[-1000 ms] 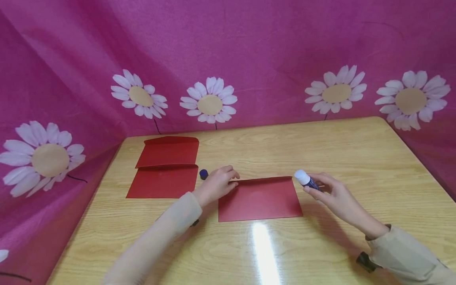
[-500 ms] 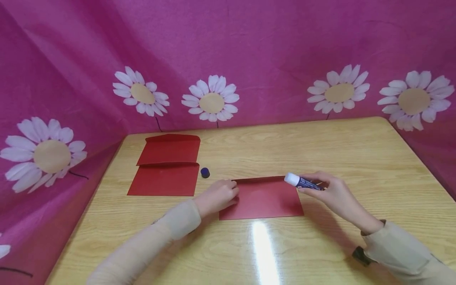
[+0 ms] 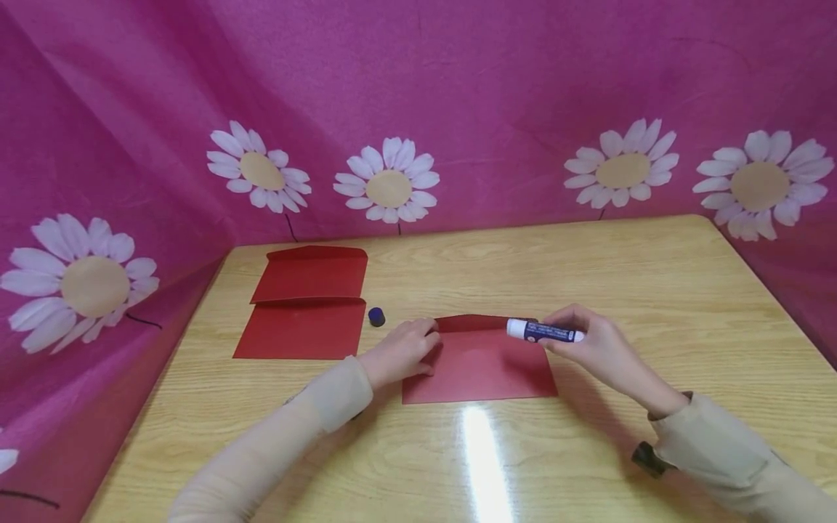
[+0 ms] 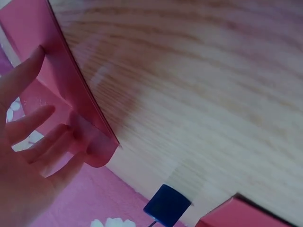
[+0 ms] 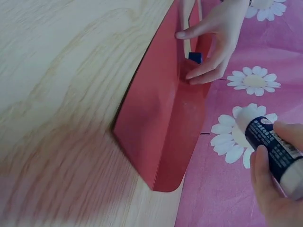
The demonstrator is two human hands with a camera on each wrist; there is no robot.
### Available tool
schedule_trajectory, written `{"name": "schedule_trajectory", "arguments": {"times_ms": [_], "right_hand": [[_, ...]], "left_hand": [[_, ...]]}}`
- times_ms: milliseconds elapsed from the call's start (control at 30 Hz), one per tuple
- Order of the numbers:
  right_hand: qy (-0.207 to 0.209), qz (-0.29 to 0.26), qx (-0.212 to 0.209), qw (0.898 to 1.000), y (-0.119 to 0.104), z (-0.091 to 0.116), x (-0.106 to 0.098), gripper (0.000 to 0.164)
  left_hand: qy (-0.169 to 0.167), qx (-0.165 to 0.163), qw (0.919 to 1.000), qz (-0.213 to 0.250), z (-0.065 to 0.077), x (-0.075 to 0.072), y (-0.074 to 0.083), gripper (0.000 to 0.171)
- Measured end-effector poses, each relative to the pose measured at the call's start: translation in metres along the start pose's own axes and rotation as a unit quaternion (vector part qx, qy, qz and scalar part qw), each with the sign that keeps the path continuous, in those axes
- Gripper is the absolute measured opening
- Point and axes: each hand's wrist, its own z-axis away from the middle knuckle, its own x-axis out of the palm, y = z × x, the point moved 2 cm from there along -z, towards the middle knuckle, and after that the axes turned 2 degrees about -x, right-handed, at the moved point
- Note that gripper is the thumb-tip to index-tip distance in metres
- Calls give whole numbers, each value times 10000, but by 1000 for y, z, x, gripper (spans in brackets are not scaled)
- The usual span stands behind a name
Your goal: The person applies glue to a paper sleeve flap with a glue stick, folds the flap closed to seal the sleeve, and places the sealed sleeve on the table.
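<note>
"Okay, so what's each hand up to right now?"

"Right hand has a glue stick, fingers clamped round its dark blue label, white end aimed left. It's lying almost level in the grip, and from the head it lines up with the right end of the flap on the red envelope. Right wrist view shows a gap between stick and paper, so I'd say it's held clear."

"And the left?"

"Left hand is at the left end of that same envelope. Fingers are spread apart: thumb tip on the body, the others over by the flap. Can't tell how hard it's pressing, if at all."

"Where's the envelope sitting, exactly?"

"Flat on the wooden bench, between the two hands, flap opened out on the far side. There's a streak of glare on the wood just on its near side."

"Anything else around?"

"Yeah, a small dark blue cap just past the left hand, then two more red envelopes to the left, a far one and a near one. Their edges meet, can't tell if they overlap. Behind it all hangs a magenta cloth with big white daisies."
</note>
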Motion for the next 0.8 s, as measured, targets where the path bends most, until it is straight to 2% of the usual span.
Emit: {"name": "schedule_trajectory", "arguments": {"times_ms": [167,433,567,800], "right_hand": [[81,-430,350,9984,-2,-7,5,37],[91,-689,746,9948,-5,-21,17,46],[-49,-638,567,9963,-7,-30,23,42],[-341,-598,-366,9970,-16,-44,44,32]], "left_hand": [[-299,-276,9976,564,-1,2,-4,58],[-1055,-752,9821,1367,-4,1,-10,72],[-1255,-815,9759,1589,-5,2,-12,74],[-1410,-847,9698,1800,-4,5,-15,72]]}}
